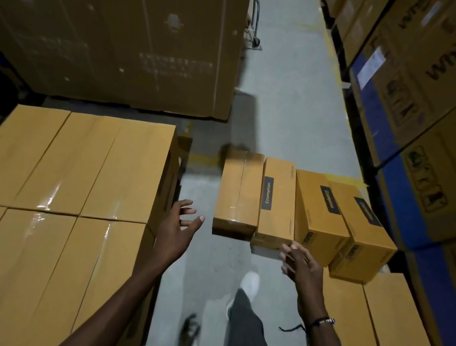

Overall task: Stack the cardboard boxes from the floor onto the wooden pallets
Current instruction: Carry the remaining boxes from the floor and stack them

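Several long tan cardboard boxes stand side by side on the grey floor ahead: a taped box (238, 193) at the left, a labelled box (277, 202) beside it, and two tilted boxes (319, 215) to the right. My left hand (179, 226) is held out with fingers spread, empty, just left of the taped box. My right hand (300, 266) reaches forward with relaxed fingers, at the near end of the labelled box, holding nothing. A stack of the same boxes (51, 192) fills the left; the pallet under it is hidden.
A very large carton (109, 27) stands behind the left stack. Big printed cartons on blue bases (433, 119) line the right side. More flat boxes (379, 335) lie at the lower right. A trolley wheel (255, 41) shows far up the aisle. My legs and shoes are below.
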The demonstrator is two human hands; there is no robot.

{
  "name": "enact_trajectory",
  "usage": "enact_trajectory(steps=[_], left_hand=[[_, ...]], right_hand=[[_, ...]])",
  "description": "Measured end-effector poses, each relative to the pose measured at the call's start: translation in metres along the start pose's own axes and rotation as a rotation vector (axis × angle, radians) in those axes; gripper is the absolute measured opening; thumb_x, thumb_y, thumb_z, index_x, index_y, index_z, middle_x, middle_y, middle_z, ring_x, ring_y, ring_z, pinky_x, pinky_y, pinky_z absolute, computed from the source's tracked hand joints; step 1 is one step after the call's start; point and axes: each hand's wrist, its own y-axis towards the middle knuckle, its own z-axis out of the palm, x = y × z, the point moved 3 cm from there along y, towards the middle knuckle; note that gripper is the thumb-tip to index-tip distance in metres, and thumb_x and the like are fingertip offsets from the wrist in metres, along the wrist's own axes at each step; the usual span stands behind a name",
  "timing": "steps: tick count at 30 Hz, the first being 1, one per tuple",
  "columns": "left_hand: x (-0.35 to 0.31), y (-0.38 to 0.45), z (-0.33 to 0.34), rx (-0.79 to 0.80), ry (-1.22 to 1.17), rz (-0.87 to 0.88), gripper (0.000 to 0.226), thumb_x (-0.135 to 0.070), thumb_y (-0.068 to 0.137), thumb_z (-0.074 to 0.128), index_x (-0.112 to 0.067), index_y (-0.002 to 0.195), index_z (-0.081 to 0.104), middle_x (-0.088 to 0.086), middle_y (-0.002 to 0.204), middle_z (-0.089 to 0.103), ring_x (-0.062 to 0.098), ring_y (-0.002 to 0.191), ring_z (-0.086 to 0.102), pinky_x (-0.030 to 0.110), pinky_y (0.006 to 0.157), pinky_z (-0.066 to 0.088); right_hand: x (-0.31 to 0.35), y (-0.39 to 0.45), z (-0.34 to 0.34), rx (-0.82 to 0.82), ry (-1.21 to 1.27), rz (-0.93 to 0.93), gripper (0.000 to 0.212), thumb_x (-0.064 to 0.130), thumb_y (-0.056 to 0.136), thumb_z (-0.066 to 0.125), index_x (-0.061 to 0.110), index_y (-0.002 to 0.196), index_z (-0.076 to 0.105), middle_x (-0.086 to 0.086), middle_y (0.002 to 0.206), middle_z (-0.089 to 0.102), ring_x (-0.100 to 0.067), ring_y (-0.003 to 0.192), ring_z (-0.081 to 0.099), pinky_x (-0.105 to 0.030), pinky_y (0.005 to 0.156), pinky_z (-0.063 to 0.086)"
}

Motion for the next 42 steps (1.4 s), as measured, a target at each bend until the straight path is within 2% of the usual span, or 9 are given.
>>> enact_trajectory(steps=[4,10,17,20,24,28,34,39,42], left_hand=[[-0.003,0.064,0.028,-0.021,0.015,-0.047,0.054,-0.041,0.096,0.071,-0.030,0.143,0.047,-0.011,0.125,0.064,0.005,0.100,0.068,0.019,0.076,0.049],[0.004,0.177,0.084,-0.075,-0.005,-0.148,0.050,-0.041,0.096,0.071,-0.034,0.140,0.049,-0.010,0.125,0.066,0.009,0.103,0.069,0.038,0.087,0.060],[0.041,0.310,0.151,-0.048,0.059,-0.231,0.048,-0.033,0.098,0.070,-0.025,0.142,0.050,-0.007,0.122,0.064,0.006,0.098,0.065,0.039,0.087,0.059],[0.082,0.363,0.178,-0.024,0.102,-0.282,0.046,-0.031,0.098,0.070,-0.023,0.140,0.051,-0.003,0.123,0.064,0.003,0.093,0.064,0.041,0.088,0.059],[0.170,0.433,0.216,0.035,0.164,-0.345,0.044,-0.029,0.098,0.070,-0.022,0.138,0.053,0.004,0.125,0.064,0.016,0.089,0.066,0.045,0.088,0.059],[0.259,0.500,0.254,0.121,0.256,-0.330,0.047,-0.029,0.099,0.069,-0.021,0.141,0.052,0.004,0.132,0.063,0.018,0.096,0.065,0.035,0.089,0.055],[0.373,0.587,0.314,0.188,0.297,-0.285,0.049,-0.031,0.099,0.069,-0.023,0.145,0.051,0.006,0.139,0.058,0.019,0.111,0.061,0.015,0.077,0.047],[0.444,0.639,0.353,0.127,0.206,-0.339,0.061,-0.034,0.096,0.072,-0.024,0.149,0.043,0.009,0.147,0.053,0.027,0.127,0.057,0.038,0.102,0.050],[0.477,0.654,0.367,0.099,0.184,-0.435,0.082,-0.047,0.089,0.078,-0.020,0.152,0.034,0.013,0.151,0.049,0.033,0.133,0.054,0.048,0.110,0.049]], right_hand=[[0.022,0.077,0.012,0.036,-0.022,0.030,0.026,0.031,0.100,0.067,0.020,0.124,0.069,-0.003,0.115,0.077,-0.021,0.108,0.074,-0.041,0.091,0.059],[0.056,0.209,0.049,0.145,-0.109,0.054,0.029,0.036,0.099,0.068,0.024,0.126,0.068,0.002,0.117,0.076,-0.015,0.107,0.074,-0.038,0.090,0.058],[0.032,0.357,0.099,0.195,-0.222,0.106,0.030,0.037,0.100,0.066,0.026,0.128,0.067,0.004,0.121,0.073,-0.012,0.108,0.072,-0.044,0.095,0.059],[-0.001,0.417,0.121,0.181,-0.255,0.107,0.036,0.038,0.101,0.064,0.023,0.133,0.064,0.002,0.124,0.070,-0.015,0.112,0.069,-0.043,0.094,0.059],[-0.071,0.502,0.146,0.168,-0.304,0.136,0.041,0.037,0.100,0.065,0.021,0.137,0.061,0.000,0.130,0.066,-0.022,0.121,0.063,-0.042,0.096,0.057],[-0.148,0.579,0.166,0.138,-0.316,0.101,0.045,0.037,0.100,0.065,0.021,0.142,0.059,0.001,0.143,0.060,-0.019,0.133,0.054,-0.044,0.113,0.045],[-0.243,0.669,0.190,0.085,-0.266,0.059,0.049,0.040,0.099,0.065,0.029,0.145,0.055,0.000,0.149,0.055,-0.022,0.134,0.055,-0.043,0.107,0.050],[-0.297,0.718,0.202,0.061,-0.402,-0.104,0.051,0.029,0.103,0.062,0.016,0.150,0.049,-0.004,0.154,0.050,-0.014,0.137,0.047,-0.008,0.094,0.042],[-0.321,0.731,0.208,0.053,-0.443,-0.231,0.054,0.028,0.101,0.063,0.007,0.149,0.050,-0.010,0.154,0.050,-0.020,0.140,0.050,-0.031,0.111,0.048]])
